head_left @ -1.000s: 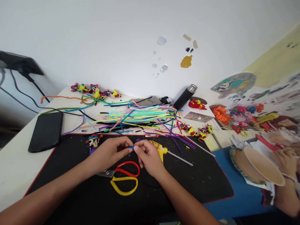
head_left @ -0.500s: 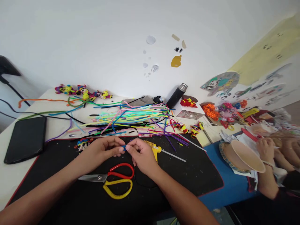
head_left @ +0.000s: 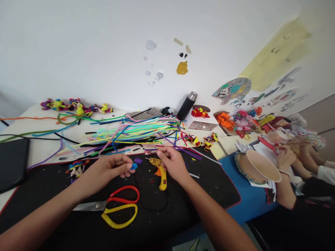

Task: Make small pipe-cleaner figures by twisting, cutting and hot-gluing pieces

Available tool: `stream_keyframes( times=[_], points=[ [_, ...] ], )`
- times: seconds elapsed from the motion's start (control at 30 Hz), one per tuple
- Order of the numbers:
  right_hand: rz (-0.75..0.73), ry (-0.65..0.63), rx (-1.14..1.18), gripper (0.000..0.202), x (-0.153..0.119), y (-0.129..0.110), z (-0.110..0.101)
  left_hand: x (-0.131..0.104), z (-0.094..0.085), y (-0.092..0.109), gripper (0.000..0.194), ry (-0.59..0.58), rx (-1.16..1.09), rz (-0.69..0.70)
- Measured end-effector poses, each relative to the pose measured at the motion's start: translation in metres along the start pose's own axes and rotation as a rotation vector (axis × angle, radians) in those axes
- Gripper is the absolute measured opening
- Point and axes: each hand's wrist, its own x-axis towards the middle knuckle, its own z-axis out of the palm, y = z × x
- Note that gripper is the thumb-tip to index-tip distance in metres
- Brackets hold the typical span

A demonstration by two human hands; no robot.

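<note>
Your left hand (head_left: 108, 170) pinches the small blue piece (head_left: 134, 166) by its edge, left of the glue gun (head_left: 162, 177), probably to leave its face clear; your right hand (head_left: 173, 163) is beside the gun, its grip unclear.

On the mat (head_left: 209, 188) before me, scissors (head_left: 105, 203) lie left of the glue gun (head_left: 162, 177); behind, on the worktop (head_left: 32, 113), craft stems (head_left: 138, 129) lie between the phone (head_left: 12, 164) and a box (head_left: 202, 122).
</note>
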Motion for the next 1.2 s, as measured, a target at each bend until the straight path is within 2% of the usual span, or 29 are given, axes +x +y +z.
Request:
stream_keyframes(
  times=[0.07, 0.13, 0.23, 0.37, 0.5, 0.77, 1.07, 1.2],
  points=[
    [-0.026, 0.038, -0.175, 0.026, 0.008, 0.009, -0.020, 0.001, 0.001, -0.002, 0.047, -0.028, -0.016, 0.000],
    [-0.032, 0.055, -0.458, 0.023, 0.014, 0.018, -0.037, 0.001, 0.002, -0.004, 0.046, -0.045, -0.039, -0.003],
    [-0.021, 0.072, -0.590, 0.017, 0.022, 0.027, -0.057, 0.001, 0.002, -0.006, 0.044, -0.052, -0.062, -0.004],
    [-0.006, 0.106, -0.699, 0.017, 0.034, 0.031, -0.070, 0.001, 0.002, -0.005, 0.044, -0.052, -0.074, -0.001],
    [-0.004, 0.139, -0.791, 0.018, 0.049, 0.030, -0.072, 0.000, 0.005, -0.004, 0.046, -0.050, -0.081, -0.010],
    [-0.027, 0.137, -0.922, 0.012, 0.068, 0.027, -0.057, -0.004, 0.009, -0.002, 0.047, -0.062, -0.094, 0.021],
    [-0.151, 0.159, -0.842, 0.017, 0.044, 0.011, -0.074, -0.005, 0.002, 0.011, 0.045, 0.011, -0.142, 0.050],
    [-0.166, 0.137, -0.753, 0.019, 0.029, 0.012, -0.074, -0.003, 0.001, 0.012, 0.045, 0.003, -0.146, 0.061]
  ],
)
